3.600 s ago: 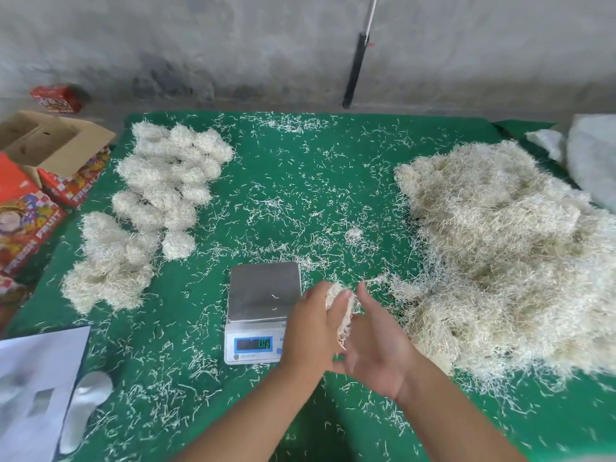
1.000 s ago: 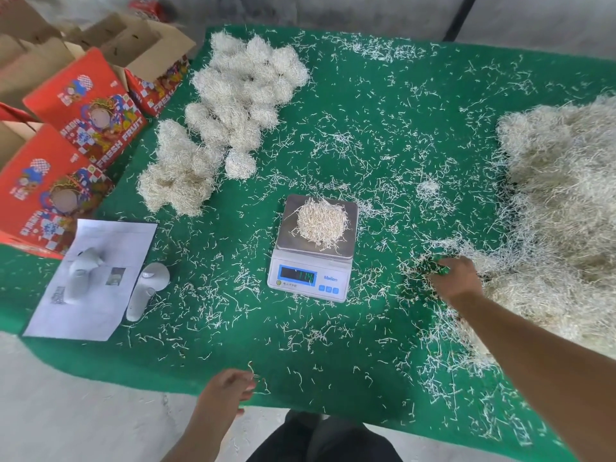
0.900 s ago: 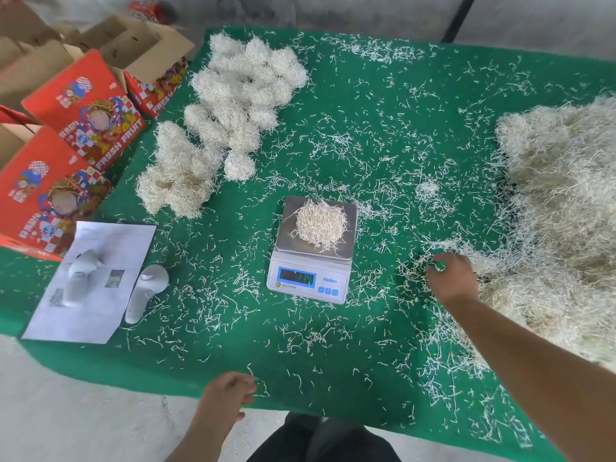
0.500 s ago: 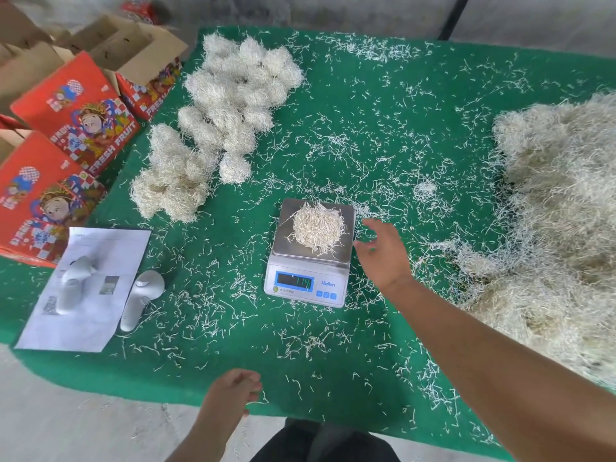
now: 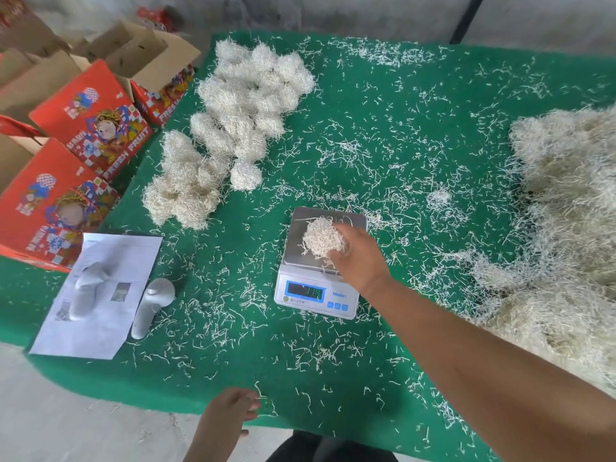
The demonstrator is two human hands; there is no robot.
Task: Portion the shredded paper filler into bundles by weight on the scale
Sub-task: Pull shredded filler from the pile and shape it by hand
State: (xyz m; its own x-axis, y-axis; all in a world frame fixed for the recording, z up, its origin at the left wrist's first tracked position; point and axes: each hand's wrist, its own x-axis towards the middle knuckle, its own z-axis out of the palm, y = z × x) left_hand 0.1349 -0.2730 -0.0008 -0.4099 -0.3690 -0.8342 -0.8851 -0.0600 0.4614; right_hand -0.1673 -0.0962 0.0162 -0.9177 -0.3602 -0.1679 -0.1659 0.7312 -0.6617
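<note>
Head view: right hand (image 5: 356, 258) cups fluffy, wiry wad of shredded paper (image 5: 322, 240) over brushed-metal platter of white scale (image 5: 316, 295), fingers curled round wad. Left hand (image 5: 230, 410) relaxed, holding nothing, fingertips at near edge of fuzzy green table cover (image 5: 383, 155). Rounded pale bundles (image 5: 246, 105) clustered far left; big loose straw-like heap (image 5: 566, 228) right. Glossy red cartons (image 5: 90, 125) beside table.

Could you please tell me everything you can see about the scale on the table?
The scale is a small white digital kitchen scale with a square, silvery metal platform and a blue-framed lit display whose digits are too blurred to read; three blue buttons sit beside it. It stands flat on the green table cover, amid loose shreds. A bundle of shredded paper lies over its platform, gripped by the right hand.
</note>
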